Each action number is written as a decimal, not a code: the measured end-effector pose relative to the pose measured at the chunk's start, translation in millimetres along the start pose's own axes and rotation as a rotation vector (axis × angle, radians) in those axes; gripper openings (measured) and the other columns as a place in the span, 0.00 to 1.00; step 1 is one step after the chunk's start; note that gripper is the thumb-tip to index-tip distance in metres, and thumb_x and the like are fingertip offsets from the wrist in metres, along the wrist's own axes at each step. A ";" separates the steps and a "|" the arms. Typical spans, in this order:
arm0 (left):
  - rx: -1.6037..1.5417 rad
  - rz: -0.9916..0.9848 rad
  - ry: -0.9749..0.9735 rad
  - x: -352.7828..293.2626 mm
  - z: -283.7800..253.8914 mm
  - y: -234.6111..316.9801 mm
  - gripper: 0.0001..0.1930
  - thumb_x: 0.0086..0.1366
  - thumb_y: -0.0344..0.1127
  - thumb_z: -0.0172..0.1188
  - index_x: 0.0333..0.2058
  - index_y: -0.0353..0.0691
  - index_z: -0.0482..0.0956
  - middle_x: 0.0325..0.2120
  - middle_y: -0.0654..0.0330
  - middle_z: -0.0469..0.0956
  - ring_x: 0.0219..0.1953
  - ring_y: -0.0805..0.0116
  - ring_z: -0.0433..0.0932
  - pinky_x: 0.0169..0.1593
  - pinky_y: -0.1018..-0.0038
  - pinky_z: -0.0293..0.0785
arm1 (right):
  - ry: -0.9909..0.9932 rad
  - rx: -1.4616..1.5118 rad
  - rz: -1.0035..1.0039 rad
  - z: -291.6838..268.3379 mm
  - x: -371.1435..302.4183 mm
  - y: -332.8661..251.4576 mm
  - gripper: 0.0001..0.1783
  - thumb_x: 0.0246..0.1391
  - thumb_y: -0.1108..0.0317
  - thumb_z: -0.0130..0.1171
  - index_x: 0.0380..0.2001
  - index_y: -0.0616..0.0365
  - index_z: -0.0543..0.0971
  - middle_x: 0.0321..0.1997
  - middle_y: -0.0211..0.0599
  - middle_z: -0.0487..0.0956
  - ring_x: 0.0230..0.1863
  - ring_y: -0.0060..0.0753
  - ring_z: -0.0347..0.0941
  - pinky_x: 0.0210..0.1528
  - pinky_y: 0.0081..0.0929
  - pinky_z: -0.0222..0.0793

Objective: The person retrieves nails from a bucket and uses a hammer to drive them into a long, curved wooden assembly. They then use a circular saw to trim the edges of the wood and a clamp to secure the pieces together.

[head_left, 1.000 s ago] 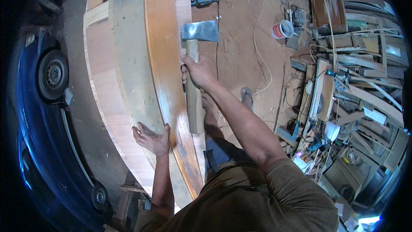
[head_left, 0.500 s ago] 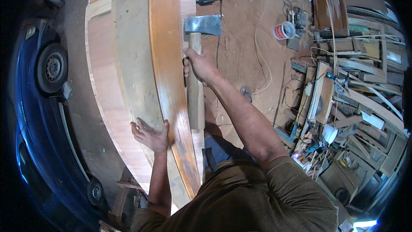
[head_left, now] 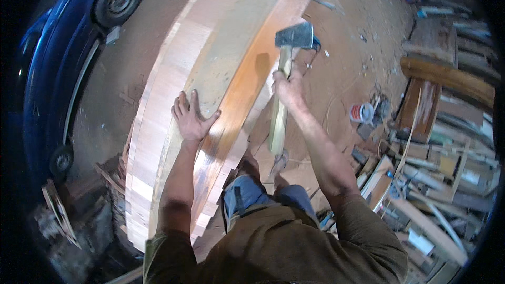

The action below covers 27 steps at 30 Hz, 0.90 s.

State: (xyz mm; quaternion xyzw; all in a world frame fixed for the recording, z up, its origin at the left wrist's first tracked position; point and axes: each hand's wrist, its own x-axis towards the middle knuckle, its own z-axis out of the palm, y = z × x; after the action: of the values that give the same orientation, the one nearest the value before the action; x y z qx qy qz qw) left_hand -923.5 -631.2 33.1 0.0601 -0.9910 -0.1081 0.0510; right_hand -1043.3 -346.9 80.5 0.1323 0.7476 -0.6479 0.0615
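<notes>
My right hand [head_left: 290, 92] is wrapped around the pale wooden handle of an axe [head_left: 294, 37]. The axe's dark steel head points away from me, above the right side of a long wooden workpiece. My left hand [head_left: 192, 121] lies with fingers spread on a grey, weathered board [head_left: 231, 42], its thumb reaching to a varnished orange-brown plank [head_left: 247, 94]. Both lie lengthwise, side by side, over pale wooden panels [head_left: 165, 89]. The butt of the handle hangs free, near my legs.
A blue car [head_left: 58, 63] stands on the left. On the dirt floor at right sits a white-and-red bucket [head_left: 361, 112]. Piled boards and scrap wood [head_left: 442, 163] fill the far right. Broken wood [head_left: 60, 213] lies at lower left.
My view has swung, so the workpiece now slants up to the right. My left hand has slid further along the boards with its fingers spread flatter. The axe stays in my right hand.
</notes>
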 end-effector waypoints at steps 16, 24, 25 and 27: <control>-0.070 -0.034 -0.110 8.1 -7.3 -7.1 0.54 0.48 0.74 0.63 0.68 0.47 0.62 0.67 0.36 0.55 0.68 0.34 0.51 0.70 0.41 0.43 | -0.014 -0.724 -0.126 93.9 154.0 -57.7 0.29 0.61 0.57 0.58 0.59 0.66 0.68 0.49 0.66 0.79 0.55 0.61 0.76 0.57 0.46 0.70; -0.277 -0.046 -0.003 -27.2 -11.0 -20.4 0.46 0.55 0.68 0.63 0.67 0.47 0.64 0.68 0.37 0.54 0.72 0.33 0.46 0.73 0.42 0.40 | -0.194 -0.404 -0.069 -31.4 -42.0 21.6 0.19 0.66 0.60 0.55 0.55 0.58 0.72 0.33 0.36 0.73 0.32 0.31 0.70 0.33 0.28 0.68; -0.398 -0.033 -0.008 -41.3 -18.8 -16.8 0.39 0.56 0.58 0.65 0.62 0.45 0.69 0.67 0.37 0.57 0.71 0.34 0.49 0.73 0.45 0.45 | -0.241 -0.350 0.016 -63.3 -72.9 43.0 0.17 0.67 0.62 0.54 0.54 0.57 0.72 0.30 0.30 0.71 0.27 0.25 0.68 0.27 0.24 0.67; -0.542 -0.022 0.140 -95.8 -22.4 -4.6 0.26 0.57 0.38 0.65 0.56 0.42 0.75 0.65 0.40 0.61 0.68 0.39 0.58 0.69 0.51 0.57 | -0.228 -0.384 0.143 -81.6 -165.9 35.6 0.11 0.68 0.62 0.54 0.46 0.57 0.72 0.22 0.22 0.68 0.18 0.19 0.65 0.19 0.21 0.64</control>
State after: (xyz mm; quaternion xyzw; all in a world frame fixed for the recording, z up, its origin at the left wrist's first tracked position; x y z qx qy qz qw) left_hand -825.9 -627.7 45.4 0.0624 -0.9193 -0.3654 0.1323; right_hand -868.1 -281.6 102.9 0.0967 0.8341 -0.4984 0.2156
